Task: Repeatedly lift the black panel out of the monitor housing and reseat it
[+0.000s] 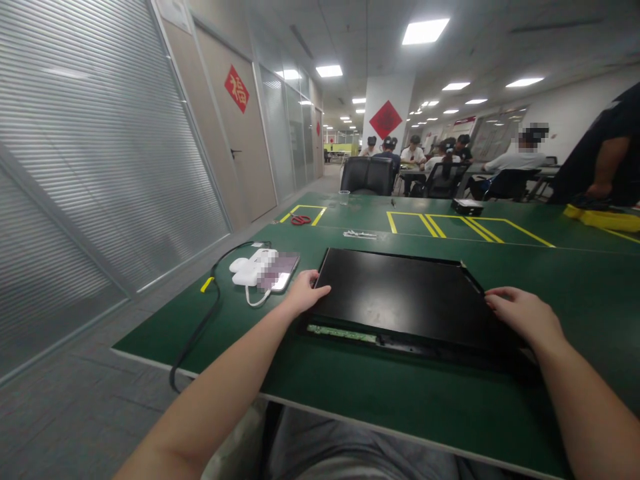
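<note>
A flat black display panel (400, 293) lies on the green table (380, 393) in front of me, set in or over a dark frame. Along its near side a strip of green circuit board (343, 333) shows beside a black edge piece (425, 345). My left hand (306, 293) grips the panel's left edge, thumb on top and fingers mostly hidden behind the side. At the opposite edge, my right hand (527, 315) is closed with its fingertips on the rim; its thumb is largely out of sight.
Left of the panel lie a phone (287, 270), a white charging device (253, 268) and a black cable (203, 323). Farther back are red scissors (301, 219), a small clear packet (360, 235), a plastic cup (344, 197) and a black box (467, 207). A person (605, 147) stands at right.
</note>
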Motion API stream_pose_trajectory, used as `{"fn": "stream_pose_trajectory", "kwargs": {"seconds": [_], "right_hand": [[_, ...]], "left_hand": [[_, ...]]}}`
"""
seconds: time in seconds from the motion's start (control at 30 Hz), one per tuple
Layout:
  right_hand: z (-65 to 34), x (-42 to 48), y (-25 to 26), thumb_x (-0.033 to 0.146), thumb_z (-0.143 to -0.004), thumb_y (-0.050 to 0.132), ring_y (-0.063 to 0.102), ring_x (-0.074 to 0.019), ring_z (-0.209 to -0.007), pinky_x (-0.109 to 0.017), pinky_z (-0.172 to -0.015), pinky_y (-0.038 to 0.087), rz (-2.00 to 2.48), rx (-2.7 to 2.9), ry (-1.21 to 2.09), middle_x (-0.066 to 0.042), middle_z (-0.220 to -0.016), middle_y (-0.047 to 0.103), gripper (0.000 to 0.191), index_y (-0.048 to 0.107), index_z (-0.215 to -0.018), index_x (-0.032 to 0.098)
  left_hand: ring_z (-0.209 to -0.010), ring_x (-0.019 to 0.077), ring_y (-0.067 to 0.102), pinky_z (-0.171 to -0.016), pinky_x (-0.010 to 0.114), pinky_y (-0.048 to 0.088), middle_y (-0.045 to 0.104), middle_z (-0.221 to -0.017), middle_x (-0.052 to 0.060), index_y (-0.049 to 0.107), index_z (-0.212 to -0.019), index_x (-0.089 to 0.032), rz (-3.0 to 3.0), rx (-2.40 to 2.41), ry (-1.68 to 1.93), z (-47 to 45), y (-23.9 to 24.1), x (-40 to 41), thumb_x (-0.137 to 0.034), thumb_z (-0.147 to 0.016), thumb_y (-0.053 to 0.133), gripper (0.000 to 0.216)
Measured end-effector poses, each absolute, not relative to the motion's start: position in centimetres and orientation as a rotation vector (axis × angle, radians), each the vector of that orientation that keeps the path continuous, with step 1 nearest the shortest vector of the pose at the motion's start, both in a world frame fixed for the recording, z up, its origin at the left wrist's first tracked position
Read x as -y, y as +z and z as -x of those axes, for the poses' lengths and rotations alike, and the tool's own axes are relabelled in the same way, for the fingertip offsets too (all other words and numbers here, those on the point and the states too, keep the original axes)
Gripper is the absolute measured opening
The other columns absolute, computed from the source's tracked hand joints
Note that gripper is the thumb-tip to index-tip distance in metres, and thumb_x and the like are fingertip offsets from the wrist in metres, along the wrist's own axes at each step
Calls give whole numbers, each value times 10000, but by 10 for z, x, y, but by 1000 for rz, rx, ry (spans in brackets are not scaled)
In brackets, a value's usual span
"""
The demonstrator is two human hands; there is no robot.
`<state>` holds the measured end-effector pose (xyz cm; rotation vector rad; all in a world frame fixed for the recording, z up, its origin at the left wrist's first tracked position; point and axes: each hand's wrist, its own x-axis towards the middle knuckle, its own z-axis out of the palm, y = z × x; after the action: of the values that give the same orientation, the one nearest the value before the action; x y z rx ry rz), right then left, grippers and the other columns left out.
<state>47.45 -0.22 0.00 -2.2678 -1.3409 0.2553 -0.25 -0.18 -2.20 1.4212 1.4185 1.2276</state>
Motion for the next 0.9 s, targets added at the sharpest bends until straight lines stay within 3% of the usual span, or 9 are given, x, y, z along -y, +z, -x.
{"fn": "stream_pose_trajectory", "kwargs": {"seconds": [0.17,0.3,0.67,0.9], "right_hand": [[-461,10,10,459,-795,594,713,-302,-895,-361,-689,523,2366,1422,199,-89,-992,780,331,806,-992,296],[-465,8,8,474,-811,576,712,-319,-920,-375,-686,524,2408,1448,208,-92,-1017,778,358,802,-1025,297],[-476,0,0,488,-824,590,719,-324,-889,-402,-700,558,2420,1532,150,-100,-1019,776,329,805,-1001,314],[-476,0,1,474,-816,599,722,-334,-901,-417,-704,568,2410,1532,111,-103,-1045,777,308,811,-980,320]], "left_hand": [[-1210,324,631,-1018,426,530,708,-1091,106,715,-757,-196,-1695,-1581,1131,5,-24,-1,-288,-637,848,202],[-1258,320,607,-1052,428,513,670,-1221,141,726,-841,-186,-1768,-1653,1079,6,-25,-1,-290,-660,837,237],[-1268,359,605,-1178,459,415,624,-1271,172,716,-897,-169,-1822,-1729,1046,4,-22,4,-281,-683,827,267],[-1280,352,596,-1177,465,423,629,-1266,157,716,-922,-176,-1849,-1722,1032,5,-23,4,-311,-688,824,291]]}}
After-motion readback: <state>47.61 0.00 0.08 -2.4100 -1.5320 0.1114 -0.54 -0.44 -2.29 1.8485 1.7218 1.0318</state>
